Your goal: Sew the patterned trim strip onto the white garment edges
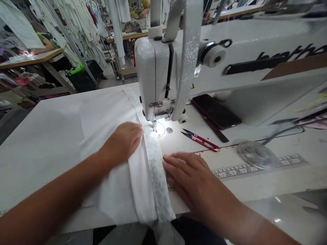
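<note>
White fabric lies on the sewing table, with a patterned trim strip running along its right edge up to the needle of a white sewing machine. My left hand rests flat on the fabric just left of the needle, fingers stretched out and pressing the cloth. My right hand lies flat on the table at the strip's right edge, its fingertips touching the trim.
Red thread snips lie right of the needle plate. A dark phone sits under the machine arm. A printed ruler runs along the table. Hanging garments and other worktables fill the background.
</note>
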{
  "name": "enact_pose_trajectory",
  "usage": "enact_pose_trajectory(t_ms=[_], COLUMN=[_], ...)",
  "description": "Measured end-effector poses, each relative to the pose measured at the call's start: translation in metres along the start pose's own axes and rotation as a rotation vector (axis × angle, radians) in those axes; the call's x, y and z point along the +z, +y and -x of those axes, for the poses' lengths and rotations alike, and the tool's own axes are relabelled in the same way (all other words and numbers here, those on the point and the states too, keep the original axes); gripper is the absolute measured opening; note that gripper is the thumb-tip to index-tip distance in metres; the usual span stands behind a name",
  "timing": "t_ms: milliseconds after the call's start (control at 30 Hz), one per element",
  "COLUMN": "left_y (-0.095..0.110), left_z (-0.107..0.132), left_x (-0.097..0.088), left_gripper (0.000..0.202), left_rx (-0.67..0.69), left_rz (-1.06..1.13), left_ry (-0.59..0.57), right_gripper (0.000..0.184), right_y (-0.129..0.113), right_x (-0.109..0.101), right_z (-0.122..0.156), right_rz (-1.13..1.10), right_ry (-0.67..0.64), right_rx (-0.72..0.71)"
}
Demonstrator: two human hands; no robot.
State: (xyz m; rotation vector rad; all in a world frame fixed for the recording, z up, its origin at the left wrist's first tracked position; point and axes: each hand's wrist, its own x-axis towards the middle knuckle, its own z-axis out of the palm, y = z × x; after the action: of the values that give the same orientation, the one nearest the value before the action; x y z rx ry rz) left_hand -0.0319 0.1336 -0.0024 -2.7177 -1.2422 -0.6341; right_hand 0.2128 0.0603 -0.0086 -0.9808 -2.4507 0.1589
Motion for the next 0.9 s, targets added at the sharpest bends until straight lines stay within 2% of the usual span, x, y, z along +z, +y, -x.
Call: enact_pose_trajectory(t_ms=[67,133,200,267,300,367,433,500,567,633,700,800,900], left_y=[0.038,0.075,0.105,0.124,0.131,0.138,0.140,0.139,0.135,0.130,0.127,0.130,0.144], left_z=[0.033,0.063,0.082,0.090,0.090,0.085,0.075,0.064,0.053,0.044,0.039,0.040,0.051], left_x=[-0.018,-0.032,-0.041,-0.046,-0.047,-0.049,-0.050,-0.050,-0.048,-0.042,-0.037,-0.035,-0.038], left_gripper=[0.021,0.023,0.026,0.032,0.037,0.047,0.055,0.052,0.035,0.027,0.029,0.030,0.029], left_rx=[-0.091,-0.245,-0.509,-0.812,-0.948,-1.149,-1.261,-1.285,-1.242,-1.213,-1.216,-1.154,-1.080], left_rz=[0.167,0.371,0.608,0.918,1.082,1.365,1.532,1.628,1.678,1.654,1.585,1.578,1.639], left_ry=[0.023,-0.047,-0.133,-0.197,-0.197,-0.113,-0.027,-0.018,-0.033,-0.003,0.059,0.139,0.117], right_gripper=[0.026,0.034,0.031,0.012,0.010,0.019,0.021,0.018,0.014,0.010,0.008,0.011,0.018], right_y=[-0.015,-0.030,-0.041,-0.050,-0.053,-0.058,-0.063,-0.068,-0.074,-0.079,-0.080,-0.074,-0.064], right_x=[0.001,0.005,0.011,0.014,0.014,0.010,0.003,-0.001,-0.001,0.002,0.005,0.004,-0.002], right_z=[0.024,0.042,0.049,0.047,0.044,0.037,0.031,0.029,0.029,0.032,0.037,0.043,0.042], right_rz=[-0.037,-0.039,-0.061,-0.156,-0.228,-0.399,-0.573,-0.699,-0.758,-0.782,-0.804,-0.838,-0.924], right_ry=[0.031,0.057,0.122,0.183,0.191,0.152,0.100,0.079,0.078,0.072,0.030,0.008,0.079], right_rx=[0.026,0.037,0.116,0.226,0.262,0.309,0.357,0.403,0.407,0.384,0.345,0.342,0.418])
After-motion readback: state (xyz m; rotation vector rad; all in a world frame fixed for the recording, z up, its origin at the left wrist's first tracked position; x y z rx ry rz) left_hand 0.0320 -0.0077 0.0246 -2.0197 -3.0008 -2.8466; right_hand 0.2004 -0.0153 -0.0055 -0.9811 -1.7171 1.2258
